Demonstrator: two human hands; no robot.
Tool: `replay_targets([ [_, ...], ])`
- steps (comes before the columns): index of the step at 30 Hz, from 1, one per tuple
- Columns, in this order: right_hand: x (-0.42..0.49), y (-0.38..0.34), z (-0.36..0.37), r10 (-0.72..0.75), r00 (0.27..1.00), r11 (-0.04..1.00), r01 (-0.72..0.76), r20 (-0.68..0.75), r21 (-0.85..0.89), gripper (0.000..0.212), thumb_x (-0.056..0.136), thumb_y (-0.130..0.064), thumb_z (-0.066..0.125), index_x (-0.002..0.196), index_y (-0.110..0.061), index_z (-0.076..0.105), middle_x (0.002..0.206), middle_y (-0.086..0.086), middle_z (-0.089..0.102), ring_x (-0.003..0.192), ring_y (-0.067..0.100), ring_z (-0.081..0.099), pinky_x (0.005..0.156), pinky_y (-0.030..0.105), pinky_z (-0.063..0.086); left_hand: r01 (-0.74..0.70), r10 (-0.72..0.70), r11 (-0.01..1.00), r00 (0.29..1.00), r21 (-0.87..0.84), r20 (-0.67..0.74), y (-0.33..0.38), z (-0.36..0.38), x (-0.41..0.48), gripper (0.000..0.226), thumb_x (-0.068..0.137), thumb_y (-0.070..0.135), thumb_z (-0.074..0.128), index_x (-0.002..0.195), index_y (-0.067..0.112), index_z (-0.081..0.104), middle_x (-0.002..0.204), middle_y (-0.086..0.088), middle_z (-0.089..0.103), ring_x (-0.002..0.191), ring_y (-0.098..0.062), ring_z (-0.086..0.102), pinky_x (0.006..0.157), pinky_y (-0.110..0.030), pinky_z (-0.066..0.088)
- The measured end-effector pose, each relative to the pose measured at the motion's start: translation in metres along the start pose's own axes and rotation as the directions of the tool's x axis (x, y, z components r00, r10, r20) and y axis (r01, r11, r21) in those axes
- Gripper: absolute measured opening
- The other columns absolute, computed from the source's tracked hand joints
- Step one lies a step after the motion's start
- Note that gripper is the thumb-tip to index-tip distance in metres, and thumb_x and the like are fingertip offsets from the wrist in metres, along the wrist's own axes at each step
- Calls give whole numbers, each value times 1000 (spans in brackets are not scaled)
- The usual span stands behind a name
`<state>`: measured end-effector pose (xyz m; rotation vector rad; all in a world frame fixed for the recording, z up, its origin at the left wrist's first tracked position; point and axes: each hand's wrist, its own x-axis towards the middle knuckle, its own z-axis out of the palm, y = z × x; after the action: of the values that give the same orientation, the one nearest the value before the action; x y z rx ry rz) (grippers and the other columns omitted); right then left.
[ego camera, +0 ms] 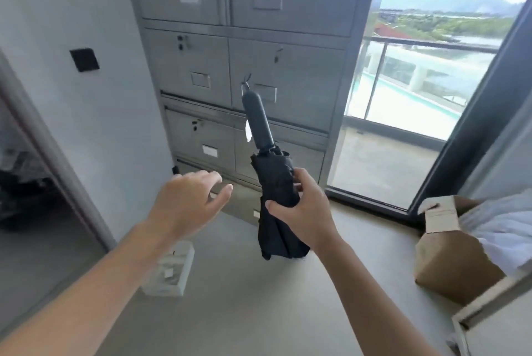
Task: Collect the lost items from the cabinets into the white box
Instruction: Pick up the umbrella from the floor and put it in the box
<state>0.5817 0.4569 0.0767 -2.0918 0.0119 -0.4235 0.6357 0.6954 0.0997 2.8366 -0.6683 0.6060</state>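
A folded black umbrella (273,183) stands upright in mid-air, handle up, with a small white tag hanging by the handle. My right hand (299,212) grips it around the folded canopy. My left hand (190,200) hovers to the left of the umbrella with fingers spread, holding nothing. Behind both stands a grey metal cabinet (244,48) with several drawers and doors; the lowest left drawer (187,165) sits slightly out. A small white box (169,272) lies on the floor below my left forearm.
A brown cardboard box (452,263) with open flaps and white cloth sits on the floor at right. A glass balcony door (403,91) lies right of the cabinet. A doorway (28,183) opens at left. A black wall plate (84,60) is on the wall.
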Motion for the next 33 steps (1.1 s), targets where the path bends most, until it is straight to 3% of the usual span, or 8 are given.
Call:
replay_targets([
  [3, 4, -20, 50, -32, 996, 999, 30, 86, 29, 55, 69, -41, 82, 117, -41, 53, 108, -19, 68, 102, 1, 64, 84, 36, 59, 110, -111, 994, 993, 25, 29, -45, -14, -26, 59, 93, 67, 20, 101, 28, 63, 83, 10, 66, 74, -15, 62, 64, -32, 46],
  [8, 11, -58, 116, -120, 968, 993, 112, 221, 47, 52, 67, -44, 80, 111, -39, 53, 107, -19, 66, 102, 3, 63, 86, 40, 57, 241, -241, 970, 970, 10, -8, -99, -40, -77, 64, 93, 67, 23, 113, 22, 64, 109, 7, 71, 93, -20, 67, 81, -38, 50],
  [13, 15, -96, 175, -216, 919, 976, 191, 330, 107, 56, 69, -45, 79, 118, -38, 53, 111, -20, 66, 107, 2, 60, 88, 33, 54, 398, -396, 915, 917, 71, -39, -136, -63, -123, 58, 94, 64, 27, 111, 23, 64, 105, 7, 71, 88, -16, 66, 75, -34, 47],
  [19, 16, -121, 218, -262, 867, 963, 204, 423, 178, 56, 70, -42, 80, 119, -40, 54, 109, -21, 67, 104, -2, 61, 85, 29, 55, 492, -488, 864, 871, 110, -63, -158, -82, -147, 63, 93, 64, 22, 113, 22, 65, 101, 7, 71, 90, -16, 66, 80, -36, 50],
  [25, 24, -126, 244, -267, 860, 962, 216, 435, 164, 53, 70, -39, 82, 116, -38, 55, 106, -21, 67, 101, -3, 60, 75, 18, 46, 508, -503, 854, 862, 116, -71, -186, -80, -148, 58, 95, 63, 22, 108, 24, 64, 97, 7, 70, 86, -17, 66, 77, -40, 52],
  [33, 68, -105, 276, -212, 871, 974, 151, 444, 168, 53, 73, -34, 83, 117, -36, 55, 107, -22, 66, 102, -10, 58, 73, 13, 44, 511, -512, 854, 859, 103, -13, -226, -39, -119, 64, 94, 64, 20, 111, 22, 66, 102, 7, 71, 90, -15, 67, 78, -37, 52],
])
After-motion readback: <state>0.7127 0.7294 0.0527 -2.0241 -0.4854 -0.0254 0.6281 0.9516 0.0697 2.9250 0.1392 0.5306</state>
